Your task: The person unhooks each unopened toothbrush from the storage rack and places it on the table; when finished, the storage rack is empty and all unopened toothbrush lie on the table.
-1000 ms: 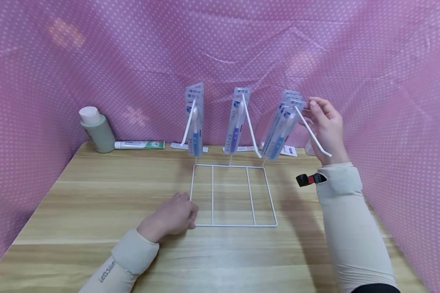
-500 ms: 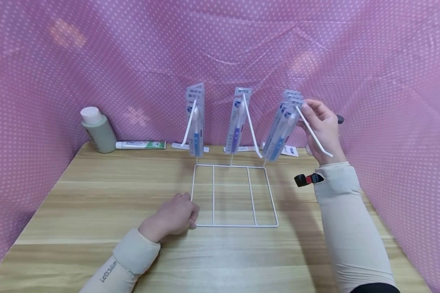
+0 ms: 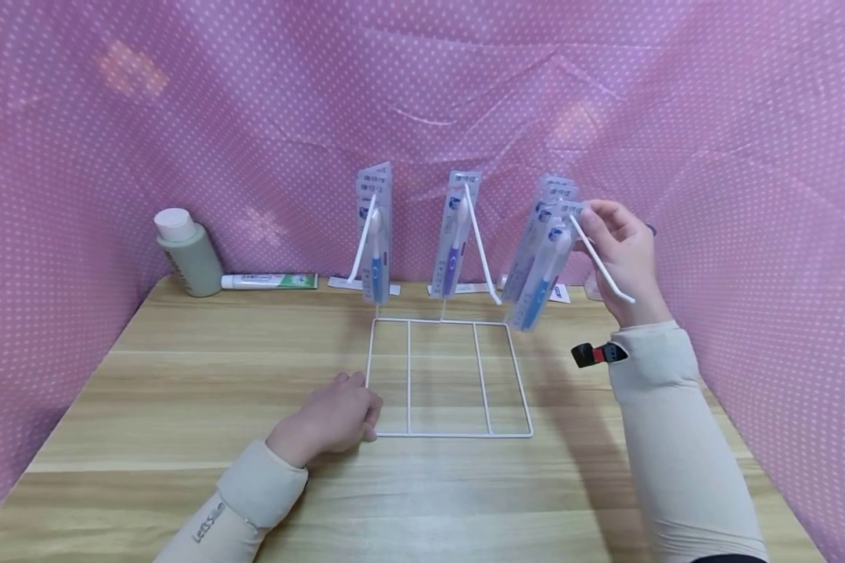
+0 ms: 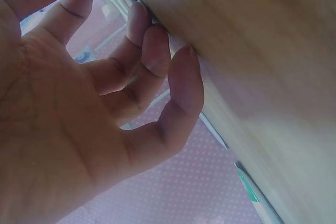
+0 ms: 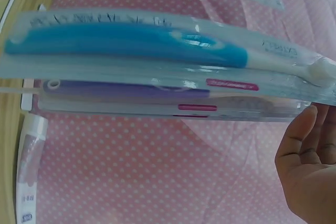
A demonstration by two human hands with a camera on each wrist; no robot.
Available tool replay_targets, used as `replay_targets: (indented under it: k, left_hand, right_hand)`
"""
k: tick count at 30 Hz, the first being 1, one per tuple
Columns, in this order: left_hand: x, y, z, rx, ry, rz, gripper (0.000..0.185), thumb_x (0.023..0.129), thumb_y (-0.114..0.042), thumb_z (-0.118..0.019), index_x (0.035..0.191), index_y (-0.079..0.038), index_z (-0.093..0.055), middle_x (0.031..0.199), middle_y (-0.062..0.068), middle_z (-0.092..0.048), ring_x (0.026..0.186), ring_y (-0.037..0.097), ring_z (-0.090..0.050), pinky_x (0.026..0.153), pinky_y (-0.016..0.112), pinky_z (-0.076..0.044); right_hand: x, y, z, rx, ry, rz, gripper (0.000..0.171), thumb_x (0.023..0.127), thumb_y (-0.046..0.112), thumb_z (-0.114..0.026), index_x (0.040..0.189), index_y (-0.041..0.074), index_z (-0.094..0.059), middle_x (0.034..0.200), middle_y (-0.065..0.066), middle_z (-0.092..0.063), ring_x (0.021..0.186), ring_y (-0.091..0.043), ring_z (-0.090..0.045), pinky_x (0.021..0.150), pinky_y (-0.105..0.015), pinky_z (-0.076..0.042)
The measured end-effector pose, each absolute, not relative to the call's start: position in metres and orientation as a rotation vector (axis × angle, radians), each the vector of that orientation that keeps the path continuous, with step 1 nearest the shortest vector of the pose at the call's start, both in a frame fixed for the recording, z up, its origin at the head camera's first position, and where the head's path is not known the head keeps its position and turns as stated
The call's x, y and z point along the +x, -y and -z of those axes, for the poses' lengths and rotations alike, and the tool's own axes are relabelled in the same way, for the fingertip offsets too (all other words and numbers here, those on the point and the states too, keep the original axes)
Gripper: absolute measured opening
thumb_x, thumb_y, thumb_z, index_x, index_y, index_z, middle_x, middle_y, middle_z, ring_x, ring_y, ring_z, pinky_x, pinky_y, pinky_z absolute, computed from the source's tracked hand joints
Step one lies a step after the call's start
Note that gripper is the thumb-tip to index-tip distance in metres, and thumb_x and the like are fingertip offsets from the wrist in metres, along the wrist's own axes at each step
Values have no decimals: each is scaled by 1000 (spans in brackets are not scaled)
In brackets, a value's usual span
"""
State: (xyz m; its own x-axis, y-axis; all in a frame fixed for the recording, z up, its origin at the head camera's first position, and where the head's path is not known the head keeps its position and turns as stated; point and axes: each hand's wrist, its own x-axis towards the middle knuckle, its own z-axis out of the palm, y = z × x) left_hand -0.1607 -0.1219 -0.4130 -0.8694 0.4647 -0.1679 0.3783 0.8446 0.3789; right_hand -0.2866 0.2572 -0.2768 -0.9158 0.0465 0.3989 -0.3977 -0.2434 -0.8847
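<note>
My right hand (image 3: 620, 254) pinches the front toothbrush pack (image 3: 544, 266) at its top; long axis near vertical, handle end down. Left hand (image 3: 334, 418) rests on the counter (image 3: 183, 391), fingers loosely curled.

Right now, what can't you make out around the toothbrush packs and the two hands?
- Printed text on the clear blue-toothbrush pack: too small in head view, blurred in right wrist view.
- Right hand fingertips: hidden behind that pack.
- White wire rack base under left hand: covered by knuckles.
</note>
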Motion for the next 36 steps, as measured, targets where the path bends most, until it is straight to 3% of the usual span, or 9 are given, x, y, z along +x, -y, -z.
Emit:
replay_targets:
  k: [6, 16, 27, 36]
  left_hand:
    - [-160, 123, 413, 631, -2765, -497, 38, 87, -19, -86, 66, -20, -54, 90, 3, -50, 88, 24, -46, 69, 38, -42]
    - [-161, 125, 416, 606, -2760, -471, 39, 89, -22, -85, 66, -20, -55, 90, 3, -50, 88, 24, -46, 71, 37, -42]
    - [-164, 122, 414, 594, -2755, -458, 38, 89, -22, -85, 66, -21, -55, 91, 3, -50, 88, 24, -46, 71, 37, -41]
    - [-165, 119, 414, 615, -2748, -446, 37, 89, -22, -86, 67, -20, -56, 92, 4, -51, 88, 24, -47, 73, 38, -42]
  right_hand:
    - [-270, -259, 281, 425, 1794, -2125, 13, 99, 10, -74, 110, 3, -73, 92, -3, -73, 75, -13, -68, 70, -21, -59]
    - [-235, -263, 284, 416, 1900, -1982, 16, 101, 13, -72, 114, 3, -72, 91, -2, -73, 73, -10, -70, 65, -20, -60]
    - [-204, -265, 283, 529, 1783, -2084, 18, 101, -3, -66, 119, -6, -70, 102, -6, -77, 91, -12, -73, 80, -22, -59]
    - [-189, -272, 288, 554, 1758, -2096, 15, 103, -8, -58, 109, -6, -72, 99, -6, -72, 86, -12, -67, 82, -22, -58]
